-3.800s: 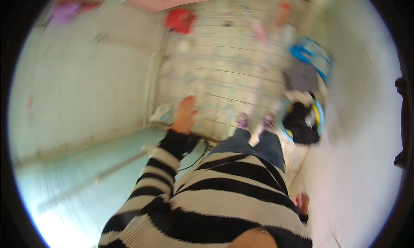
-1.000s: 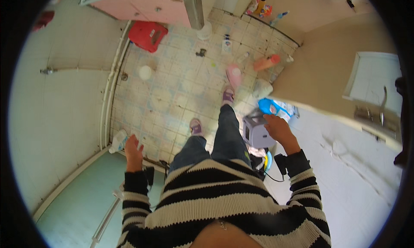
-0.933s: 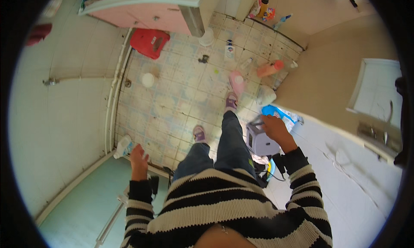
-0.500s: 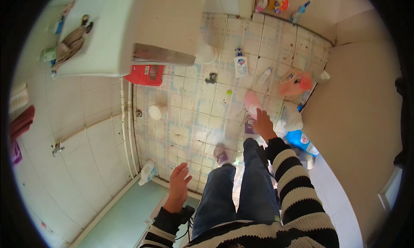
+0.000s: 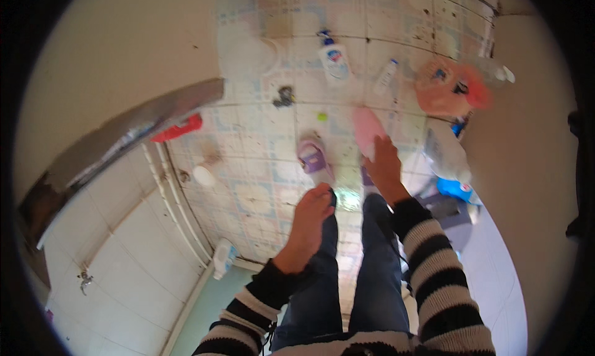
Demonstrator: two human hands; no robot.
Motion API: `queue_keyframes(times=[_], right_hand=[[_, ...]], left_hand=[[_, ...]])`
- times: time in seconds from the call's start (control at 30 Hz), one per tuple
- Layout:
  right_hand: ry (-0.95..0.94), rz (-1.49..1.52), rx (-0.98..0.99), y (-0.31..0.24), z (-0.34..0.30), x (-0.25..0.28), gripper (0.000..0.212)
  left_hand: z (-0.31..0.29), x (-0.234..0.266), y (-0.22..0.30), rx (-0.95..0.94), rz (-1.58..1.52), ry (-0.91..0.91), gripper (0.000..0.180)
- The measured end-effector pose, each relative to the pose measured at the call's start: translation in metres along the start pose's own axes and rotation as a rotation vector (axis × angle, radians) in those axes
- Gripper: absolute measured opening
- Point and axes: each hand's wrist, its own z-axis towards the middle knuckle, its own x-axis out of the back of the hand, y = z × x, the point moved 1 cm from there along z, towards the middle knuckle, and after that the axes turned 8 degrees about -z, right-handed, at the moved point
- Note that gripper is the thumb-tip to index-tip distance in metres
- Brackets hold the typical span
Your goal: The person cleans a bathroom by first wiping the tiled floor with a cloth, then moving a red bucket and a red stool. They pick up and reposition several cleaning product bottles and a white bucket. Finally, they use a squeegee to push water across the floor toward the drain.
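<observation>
Over a stained tile floor [image 5: 251, 133], a person's right hand [image 5: 385, 164] is stretched down across the near end of a pink bottle [image 5: 368, 125], its fingers partly bent; the overlap leaves it unclear whether they grip the bottle or merely cover it. The left hand [image 5: 307, 223], half unfurled with fingers loosely curled, hangs above the left leg of the person's jeans [image 5: 311, 303] and holds nothing visible.

The bottle appears to be plastic, and so probably light, fairly stiff-walled and hard to break, though its smooth sides could turn slippery if wet. A wrap of fingers and thumb around the body would likely be surer than a pinch at the end. It shows as a plain, rounded, elongated form in soft pink, paler where it meets the fingers, its outline blurred. It sits just beyond the right foot; whether it rests on the tiles or is raised cannot be told.

Near it are a pair of purple-and-white sandals [image 5: 314, 161], worn on the feet, and a lime-green scrap [image 5: 321, 116]. Farther out are a white pump bottle [image 5: 335, 63] with a blue top, a slim white bottle [image 5: 386, 78] and a peach-colored jug [image 5: 441, 88]. A whitish bag [image 5: 445, 150] and a blue package [image 5: 455, 188] lie to the right; a white jug [image 5: 223, 258] is at far left.
</observation>
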Motion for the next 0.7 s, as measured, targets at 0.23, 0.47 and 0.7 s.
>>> queue_keyframes(times=[0.23, 0.47, 0.7], right_hand=[[0.018, 0.391, -0.138, 0.031, 0.009, 0.020, 0.057], [0.031, 0.378, -0.165, 0.029, 0.022, 0.055, 0.055], [0.124, 0.014, 0.034, 0.030, 0.035, 0.073, 0.061]], left_hand=[[0.041, 0.008, 0.055, -0.049, 0.146, 0.005, 0.036], [0.064, 0.030, 0.099, -0.134, 0.314, -0.018, 0.034], [0.133, 0.042, 0.124, -0.333, 0.552, 0.052, 0.042]])
